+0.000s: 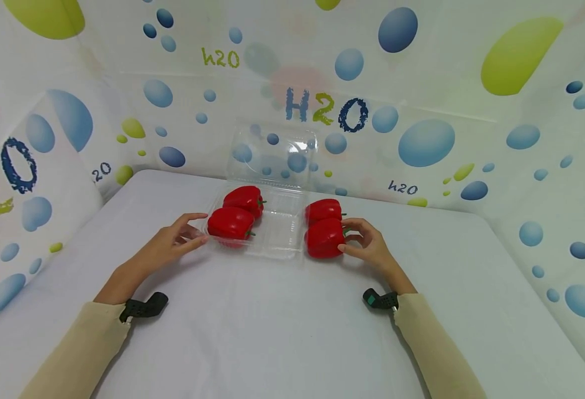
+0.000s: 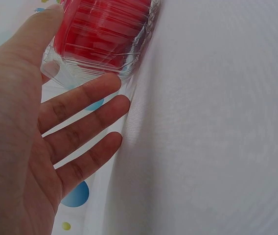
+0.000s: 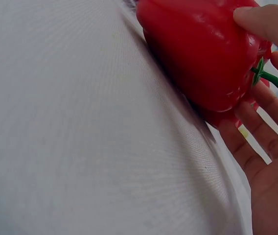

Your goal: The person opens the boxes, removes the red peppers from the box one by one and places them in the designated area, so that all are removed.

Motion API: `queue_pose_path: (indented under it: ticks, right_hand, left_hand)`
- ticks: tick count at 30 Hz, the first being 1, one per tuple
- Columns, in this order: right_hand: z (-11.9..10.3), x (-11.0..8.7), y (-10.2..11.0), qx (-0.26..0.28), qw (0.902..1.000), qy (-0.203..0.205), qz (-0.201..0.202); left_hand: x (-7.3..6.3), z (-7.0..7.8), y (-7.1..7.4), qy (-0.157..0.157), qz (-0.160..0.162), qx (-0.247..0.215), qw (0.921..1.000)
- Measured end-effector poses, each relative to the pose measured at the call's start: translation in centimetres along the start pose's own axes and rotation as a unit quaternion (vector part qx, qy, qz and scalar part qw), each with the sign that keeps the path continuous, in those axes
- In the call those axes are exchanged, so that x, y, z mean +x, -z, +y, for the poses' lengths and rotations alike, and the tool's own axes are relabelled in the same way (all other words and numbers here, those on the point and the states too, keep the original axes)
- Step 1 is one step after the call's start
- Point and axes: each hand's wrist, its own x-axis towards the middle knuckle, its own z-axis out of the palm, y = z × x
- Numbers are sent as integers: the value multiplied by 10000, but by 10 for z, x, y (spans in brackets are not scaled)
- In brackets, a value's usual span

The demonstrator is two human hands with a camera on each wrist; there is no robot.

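A clear plastic clamshell container [image 1: 282, 221] lies with its lid [image 1: 272, 155] raised at the back. Two red bell peppers, a rear one [image 1: 243, 199] and a front one [image 1: 230, 223], lie in its left half. My left hand [image 1: 175, 241] touches the container's left side with thumb and index finger; its other fingers stretch out below in the left wrist view. Right of the container lie another rear bell pepper [image 1: 323, 210] and a front bell pepper [image 1: 324, 238]. My right hand [image 1: 369, 244] holds the front one at its stem end, the thumb on its near side [image 3: 202, 54].
A white cloth covers the table [image 1: 272, 316]. Behind it hangs a white curtain [image 1: 282, 33] with blue and green dots and H2O lettering. Dark cameras are strapped to the left wrist [image 1: 145, 306] and right wrist [image 1: 379, 299], below beige sleeves.
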Motion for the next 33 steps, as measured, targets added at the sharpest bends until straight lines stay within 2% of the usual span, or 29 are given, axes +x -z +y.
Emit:
queue_pose_path:
  ticks: [11, 33]
  right_hand:
    - [1, 1, 0, -61, 9999, -81, 119]
    - [1, 0, 1, -42, 9998, 163, 91]
  left_hand:
    - [1, 1, 1, 4, -24, -5, 10000]
    - [1, -1, 0, -40, -40, -16, 10000]
